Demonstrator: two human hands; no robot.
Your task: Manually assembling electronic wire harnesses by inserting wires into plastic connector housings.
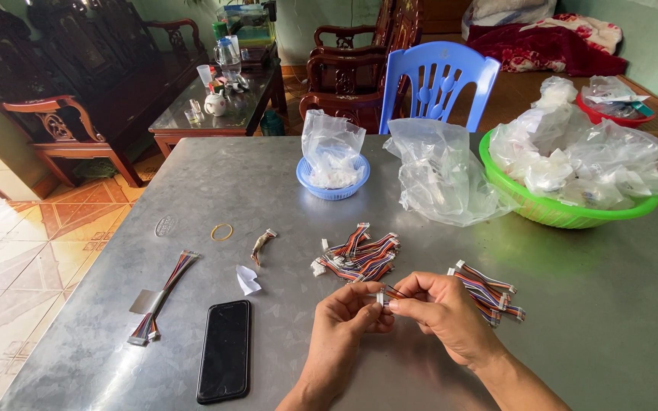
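My left hand [348, 312] and my right hand [439, 308] meet over the metal table [588, 304], both pinching one small cable with a white connector [383, 295] and coloured wires. Just beyond my fingers lies a loose pile of the same multicoloured cables [359, 257]. A second bunch of cables [489, 291] rests to the right of my right hand. A longer bundled cable [163, 295] lies at the left of the table, apart from both hands.
A black phone [225, 350] lies face up near the front edge. Nearby are a rubber band [221, 232], a paper scrap [247, 279], a small blue basket [333, 185] with a bag, clear plastic bags [439, 175], a green basin [557, 209] and a blue chair [436, 80].
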